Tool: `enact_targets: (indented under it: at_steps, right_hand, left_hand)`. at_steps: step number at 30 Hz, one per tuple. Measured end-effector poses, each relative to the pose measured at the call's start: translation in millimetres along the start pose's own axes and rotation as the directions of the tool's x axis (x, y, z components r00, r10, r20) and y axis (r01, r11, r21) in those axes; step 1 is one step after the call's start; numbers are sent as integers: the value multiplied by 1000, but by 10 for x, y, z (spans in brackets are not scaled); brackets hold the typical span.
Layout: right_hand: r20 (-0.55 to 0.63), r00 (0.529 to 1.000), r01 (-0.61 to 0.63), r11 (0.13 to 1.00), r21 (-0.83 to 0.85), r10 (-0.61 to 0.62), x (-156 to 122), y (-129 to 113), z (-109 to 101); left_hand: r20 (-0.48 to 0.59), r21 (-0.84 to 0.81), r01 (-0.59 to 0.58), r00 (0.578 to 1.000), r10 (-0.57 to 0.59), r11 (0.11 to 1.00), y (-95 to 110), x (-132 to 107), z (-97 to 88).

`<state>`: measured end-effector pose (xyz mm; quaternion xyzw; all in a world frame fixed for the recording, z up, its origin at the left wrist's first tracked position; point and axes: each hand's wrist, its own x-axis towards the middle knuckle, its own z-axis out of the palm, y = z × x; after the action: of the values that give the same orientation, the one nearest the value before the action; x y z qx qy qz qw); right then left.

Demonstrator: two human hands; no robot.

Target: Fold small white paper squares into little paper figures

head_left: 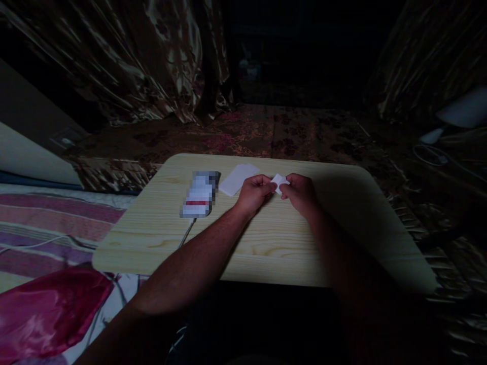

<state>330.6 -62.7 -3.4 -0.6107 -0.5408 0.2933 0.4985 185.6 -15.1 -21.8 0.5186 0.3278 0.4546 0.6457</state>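
Observation:
Between my two hands is a small folded piece of white paper (280,180), held just above the wooden table top (266,248). My left hand (254,194) pinches its left side with the thumb on top. On the right side, my right hand (302,192) grips it the same way, thumb across the near face. Fingers cover much of the paper, so its full shape is partly hidden. Just beyond my left hand lie several flat white paper sheets (235,180), slightly fanned.
Left of the sheets lies a phone with a blurred screen (198,195), a cable (186,233) running from its near end. A bed with a striped cover (49,218) and a shiny magenta cloth (57,304) is at left. A white lamp (462,109) stands far right.

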Motion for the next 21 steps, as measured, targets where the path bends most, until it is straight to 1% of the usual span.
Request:
enact_targets:
  at_steps: [3, 7, 12, 15, 17, 19, 21]
  right_hand:
    - [20, 1000, -13, 1000, -12, 13, -8, -41, -15]
    - [49, 998, -43, 999, 6, 42, -15, -70, -27]
    - [37, 999, -33, 999, 7, 32, -19, -54, -37]
    - [52, 998, -33, 999, 29, 32, -18, -51, -32]
    - [78, 996, -48, 996, 79, 41, -9, -41, -11]
    - [91, 995, -56, 985, 165, 42, 10, -20, 18]
    - [67, 997, -45, 967, 252, 29, 34, 9, 45]
  left_hand:
    - [5, 9, 4, 1000, -4, 1000, 1, 2, 1]
    - [-37, -3, -22, 999, 22, 1000, 0, 11, 0]
    - [-56, -37, -25, 998, 22, 999, -3, 17, 1]
    - [-65, -46, -49, 997, 46, 998, 8, 24, -5]
    - [-87, -58, -63, 995, 58, 996, 18, 33, -13]
    - [-101, -50, -64, 993, 59, 997, 23, 43, -21]
    - [-91, -22, -52, 995, 50, 998, 20, 49, -26]
